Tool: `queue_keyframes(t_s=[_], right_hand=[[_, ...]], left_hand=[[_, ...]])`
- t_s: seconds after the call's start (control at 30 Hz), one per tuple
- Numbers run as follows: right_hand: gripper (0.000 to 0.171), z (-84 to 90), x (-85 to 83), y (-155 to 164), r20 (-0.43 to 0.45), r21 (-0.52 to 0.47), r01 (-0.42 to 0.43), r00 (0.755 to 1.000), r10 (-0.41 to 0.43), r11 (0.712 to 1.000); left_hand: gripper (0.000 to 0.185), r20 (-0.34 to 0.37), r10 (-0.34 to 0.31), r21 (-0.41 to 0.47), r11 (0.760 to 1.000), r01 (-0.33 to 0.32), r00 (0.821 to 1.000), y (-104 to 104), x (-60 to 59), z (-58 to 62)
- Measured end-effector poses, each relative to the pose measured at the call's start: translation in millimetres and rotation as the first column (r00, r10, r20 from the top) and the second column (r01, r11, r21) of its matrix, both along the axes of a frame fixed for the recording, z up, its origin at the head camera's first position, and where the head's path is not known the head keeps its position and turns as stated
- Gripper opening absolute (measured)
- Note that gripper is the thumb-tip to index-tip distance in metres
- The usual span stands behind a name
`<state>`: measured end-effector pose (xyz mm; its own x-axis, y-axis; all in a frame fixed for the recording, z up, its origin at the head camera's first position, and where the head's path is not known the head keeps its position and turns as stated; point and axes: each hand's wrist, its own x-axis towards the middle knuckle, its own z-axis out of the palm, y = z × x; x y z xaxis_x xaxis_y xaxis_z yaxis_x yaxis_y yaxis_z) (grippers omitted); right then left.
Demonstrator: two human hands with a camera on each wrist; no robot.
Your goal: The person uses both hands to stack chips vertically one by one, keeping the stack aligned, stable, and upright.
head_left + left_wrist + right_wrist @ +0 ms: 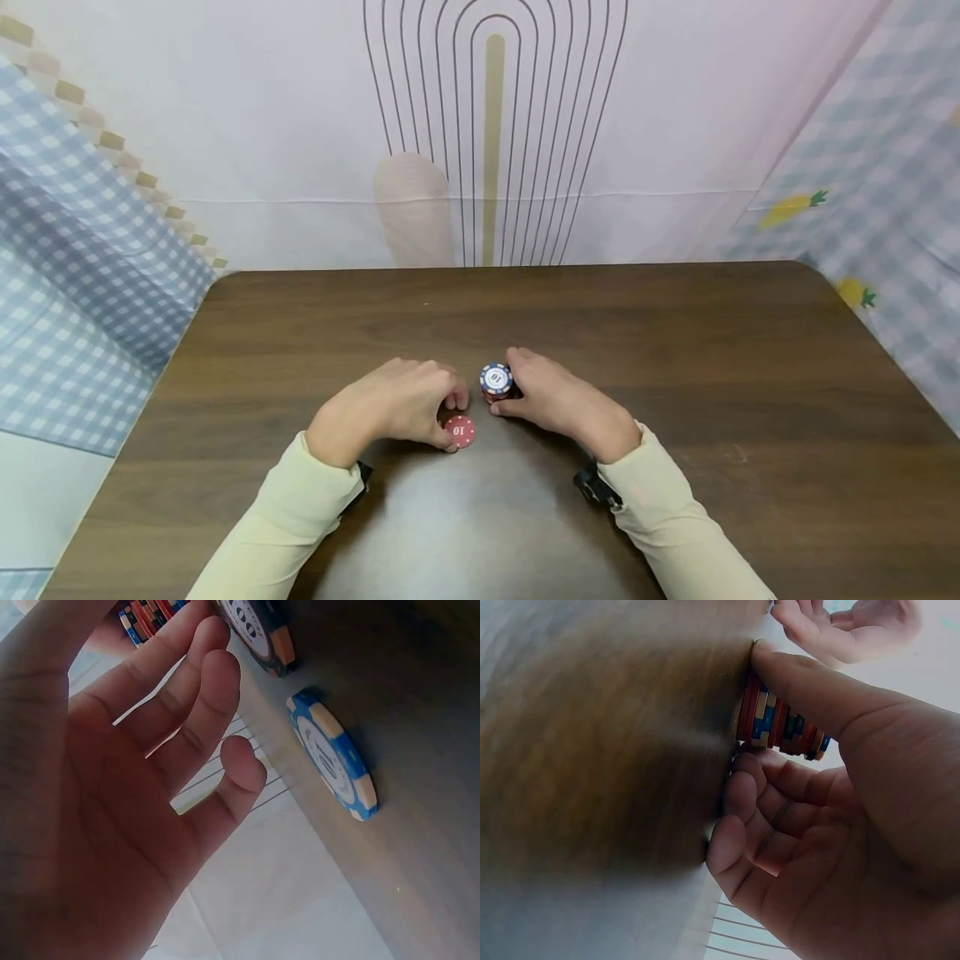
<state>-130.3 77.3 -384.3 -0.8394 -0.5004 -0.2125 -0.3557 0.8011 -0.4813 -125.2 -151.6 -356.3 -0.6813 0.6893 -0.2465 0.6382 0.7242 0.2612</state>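
Observation:
My right hand (551,396) holds a stack of poker chips (497,380), thumb on the near side and fingers around the far side. A blue-and-white chip marked 10 tops it; red and blue edges show in the stack (772,724) in the right wrist view. To its left, my left hand (397,408) has its thumb and forefinger at the edge of a red poker chip (460,431), also marked 10. In the left wrist view, a blue poker chip (330,761) and a black-and-orange poker chip (262,634) lie beyond the bent fingers; the head view hides both.
Both hands are near the middle of a brown wooden table (675,350). A white patterned cloth (300,125) hangs along the back edge, with blue checked cloths (97,225) at the sides. Each wrist wears a dark strapped device (596,486).

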Motion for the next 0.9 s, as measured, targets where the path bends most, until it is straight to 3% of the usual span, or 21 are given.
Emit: queue_keyframes(t_s=[0.27, 0.7, 0.9], right_hand=[[0.041, -1.2, 3.4, 4, -0.021, -0.030, -0.007, 1.000, 0.006, 1.000], [0.042, -1.4, 2.2, 4, 0.000, -0.020, 0.003, 1.000, -0.003, 1.000], [0.043, -1.1, 0.2, 1, -0.011, -0.017, -0.008, 1.000, 0.008, 1.000]], left_hand=[[0.028, 0.034, -0.008, 0.003, 1.000, 0.008, 0.999, 6, 4.3, -0.2], [0.026, -0.025, -0.019, -0.003, 1.000, 0.019, 0.999, 10, 7.7, -1.8], [0.031, -0.034, 0.005, -0.006, 1.000, -0.005, 0.999, 7, 9.0, -3.1]])
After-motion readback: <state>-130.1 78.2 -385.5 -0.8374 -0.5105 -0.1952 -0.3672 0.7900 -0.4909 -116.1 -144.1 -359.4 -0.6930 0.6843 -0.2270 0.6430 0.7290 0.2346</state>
